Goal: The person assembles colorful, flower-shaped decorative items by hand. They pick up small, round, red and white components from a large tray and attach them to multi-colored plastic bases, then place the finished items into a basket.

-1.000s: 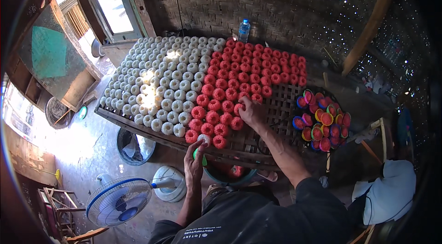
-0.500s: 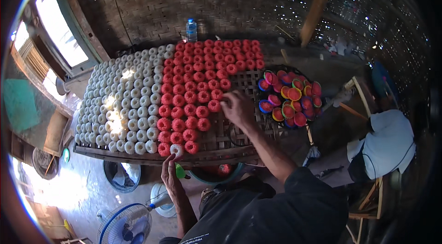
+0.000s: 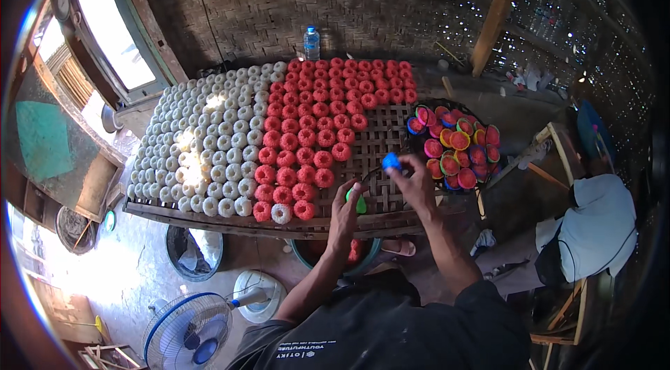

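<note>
My left hand (image 3: 343, 218) is closed around a small green object (image 3: 361, 202), above the front of the woven rack (image 3: 387, 134). A thin dark strip shows above its fingers; its kind is unclear. My right hand (image 3: 417, 187) pinches a small blue cup (image 3: 391, 161) in front of me, a short way to the right of the left hand. Rows of red ring-shaped pieces (image 3: 306, 137) lie to the left of my hands. A single white ring-shaped piece (image 3: 281, 213) sits among the red ones in the front row.
Many white ring-shaped pieces (image 3: 216, 143) cover the rack's left side. A dark round tray (image 3: 413, 146) holds colourful cups with red filling. A water bottle (image 3: 311, 43) stands behind. Below are a fan (image 3: 187, 335), tubs (image 3: 193, 253), and at right a seated person (image 3: 593, 227).
My right hand has drawn back from the red pieces and now holds the blue cup. My left hand has moved right and up, away from the white piece in the front row, with the green object.
</note>
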